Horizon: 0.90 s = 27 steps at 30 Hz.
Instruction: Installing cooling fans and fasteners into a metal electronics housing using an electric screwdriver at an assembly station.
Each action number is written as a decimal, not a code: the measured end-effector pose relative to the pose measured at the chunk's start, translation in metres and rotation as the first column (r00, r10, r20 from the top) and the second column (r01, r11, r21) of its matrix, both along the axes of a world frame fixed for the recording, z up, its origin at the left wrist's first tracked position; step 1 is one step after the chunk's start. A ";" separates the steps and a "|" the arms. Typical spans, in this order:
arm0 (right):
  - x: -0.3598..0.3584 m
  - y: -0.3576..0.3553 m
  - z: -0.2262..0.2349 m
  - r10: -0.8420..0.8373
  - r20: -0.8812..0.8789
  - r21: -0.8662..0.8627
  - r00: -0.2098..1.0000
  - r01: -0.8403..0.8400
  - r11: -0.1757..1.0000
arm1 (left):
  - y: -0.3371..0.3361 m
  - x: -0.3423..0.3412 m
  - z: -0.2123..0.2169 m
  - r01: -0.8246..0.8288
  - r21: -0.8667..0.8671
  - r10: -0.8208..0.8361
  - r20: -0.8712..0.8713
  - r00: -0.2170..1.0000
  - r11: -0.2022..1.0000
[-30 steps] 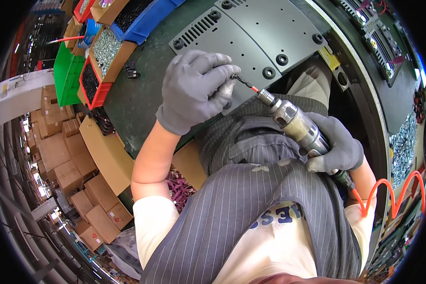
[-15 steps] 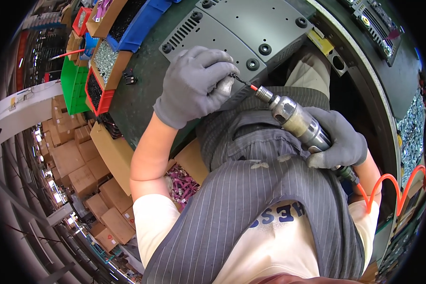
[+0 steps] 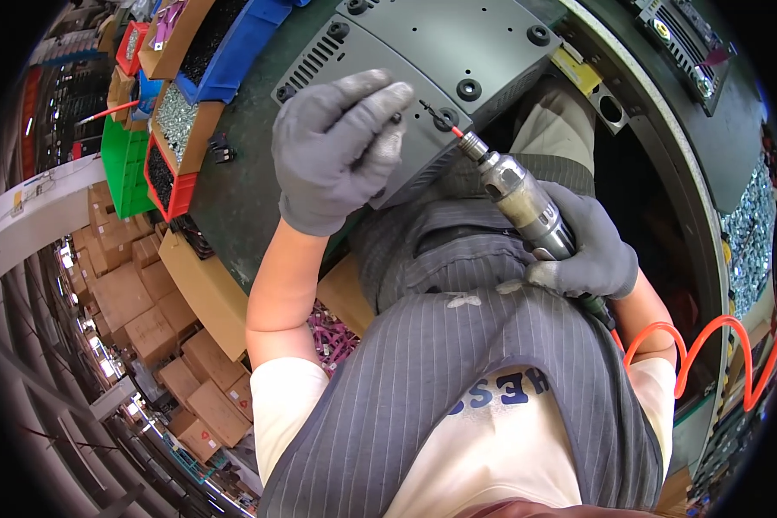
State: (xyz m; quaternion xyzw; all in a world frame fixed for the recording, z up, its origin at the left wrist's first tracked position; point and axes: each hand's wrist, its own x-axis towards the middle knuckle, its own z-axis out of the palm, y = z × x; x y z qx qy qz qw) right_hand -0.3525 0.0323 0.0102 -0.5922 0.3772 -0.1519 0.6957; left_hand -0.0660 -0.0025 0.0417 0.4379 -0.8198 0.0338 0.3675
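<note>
Against the near edge of the dark green tabletop (image 3: 233, 198), you had the flat grey sheet-metal chassis with round black feet and a slotted vent (image 3: 457, 43) lying where both hands could reach it. Your left hand (image 3: 337, 151), in a grey knit glove, rested on the panel's near corner, fingers (image 3: 380, 99) curled narrow with the tips pinched together as if around something small; whether a screw sat between them could not be told. That press seemed meant to steady the panel against the push of the tool. Your right hand (image 3: 583, 250), gloved alike, was wrapped tight round the silver-barrelled pneumatic screwdriver with a red-collared bit (image 3: 514, 190), held at a slant so its tip met a small dark screw (image 3: 430, 110) just beside one of the feet. An orange coiled air hose (image 3: 708, 345) trailed off behind your right arm, slack enough not to drag.

Along the far left of the tabletop stood open parts bins: a blue plastic bin (image 3: 233, 52), a red one of dark pieces (image 3: 164, 177), a green one (image 3: 125, 155) and a cardboard tray of bright screws (image 3: 177, 116), within your left hand's reach. Below, plain brown cardboard cartons (image 3: 138, 319) were stacked on the floor, unmarked as far as could be seen.
</note>
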 end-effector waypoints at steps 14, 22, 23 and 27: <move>-0.033 0.017 -0.031 -0.105 -0.161 -0.001 0.981 0.106 0.994 | -0.022 -0.022 -0.031 0.134 0.270 -0.155 0.056 0.986 0.953; -0.028 0.008 -0.037 -0.112 -0.120 0.010 0.986 0.114 0.993 | -0.033 -0.030 -0.051 0.109 0.266 -0.111 -0.006 0.994 0.958; -0.028 0.008 -0.037 -0.113 -0.119 0.010 0.986 0.115 0.993 | -0.032 -0.030 -0.051 0.096 0.267 -0.095 -0.018 0.995 0.959; -0.028 0.008 -0.038 -0.103 -0.131 -0.006 0.986 0.103 0.995 | -0.035 -0.031 -0.054 0.112 0.259 -0.101 -0.053 0.993 0.959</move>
